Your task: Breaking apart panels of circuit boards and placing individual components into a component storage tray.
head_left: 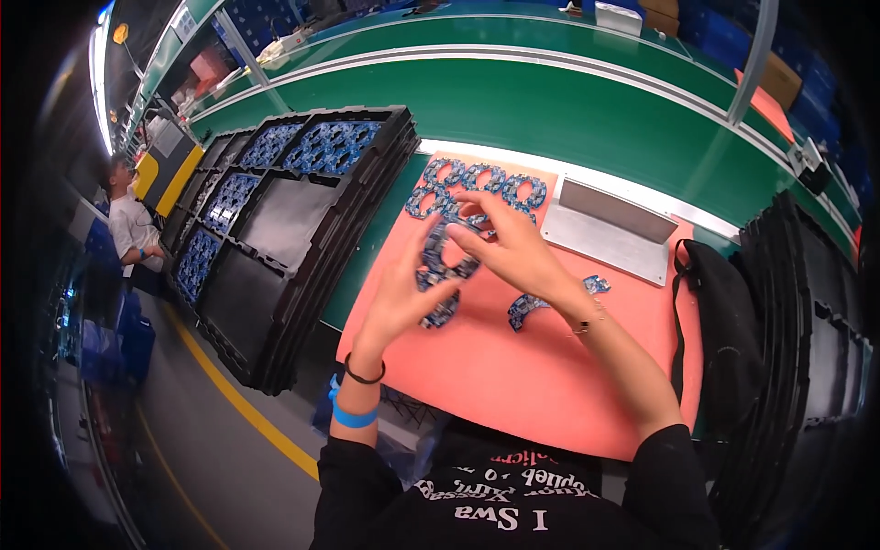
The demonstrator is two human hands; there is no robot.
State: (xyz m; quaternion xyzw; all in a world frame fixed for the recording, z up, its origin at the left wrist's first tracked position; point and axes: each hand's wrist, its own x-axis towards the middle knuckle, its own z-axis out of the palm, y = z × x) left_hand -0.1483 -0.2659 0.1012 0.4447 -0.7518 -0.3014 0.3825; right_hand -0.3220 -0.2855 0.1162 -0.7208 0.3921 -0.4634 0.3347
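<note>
Over the left part of the salmon-pink mat [394,344], a blue curved circuit board panel [440,266] with ring-like cut-outs is tilted up between my hands. My left hand [400,295] grips it from the left, thumb towards its lower edge. My right hand [513,246] is bent around its upper right side, the thumb at the edge; the fingertips partly hide the board. Just beyond, several ring-shaped blue boards [524,191] lie together on the mat. Beneath my right forearm are a curved board piece [521,312] and a smaller piece [596,285].
A metal angle plate [610,229] stands on the mat's far right, with a black bag [720,330] beside it. Stacked black trays [316,247] with blue boards stand left; more black trays [825,321] stand right. A green conveyor [550,110] runs behind. A person [133,225] is far left.
</note>
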